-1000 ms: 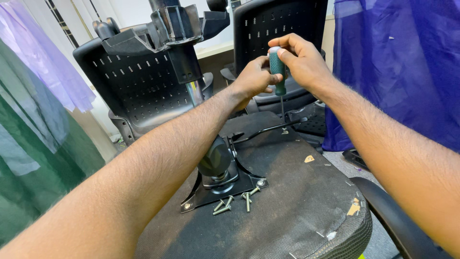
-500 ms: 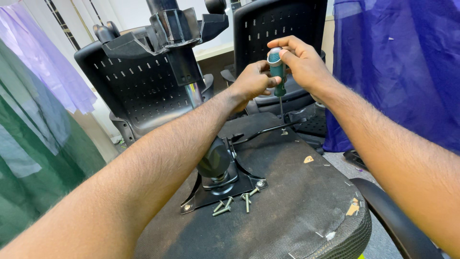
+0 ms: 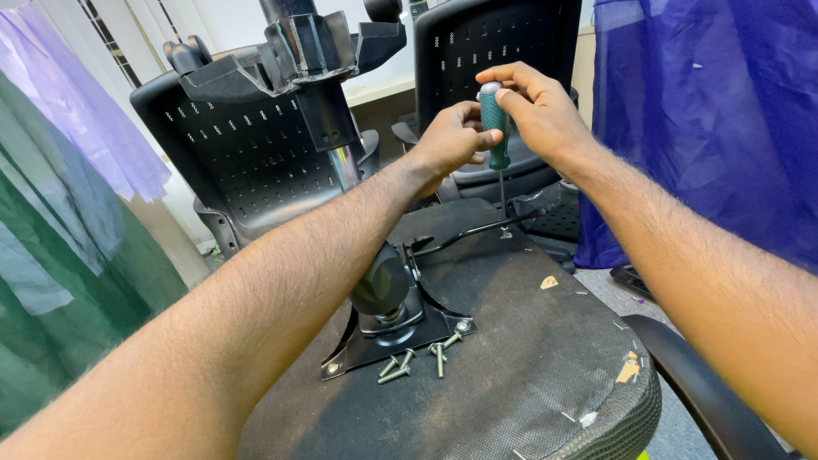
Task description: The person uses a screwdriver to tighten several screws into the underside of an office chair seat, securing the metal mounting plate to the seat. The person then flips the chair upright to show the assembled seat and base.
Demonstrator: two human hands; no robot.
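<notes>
Both hands, left hand and right hand, are closing their grip around a green-handled screwdriver, standing upright over the far edge of the upturned chair seat; loose screws are lying beside the black mounting plate.

Open room is being left over the near part of the upturned seat. The middle is being blocked by the black post and loose screws. The far side is being crowded by chair backs, the right by blue cloth.
</notes>
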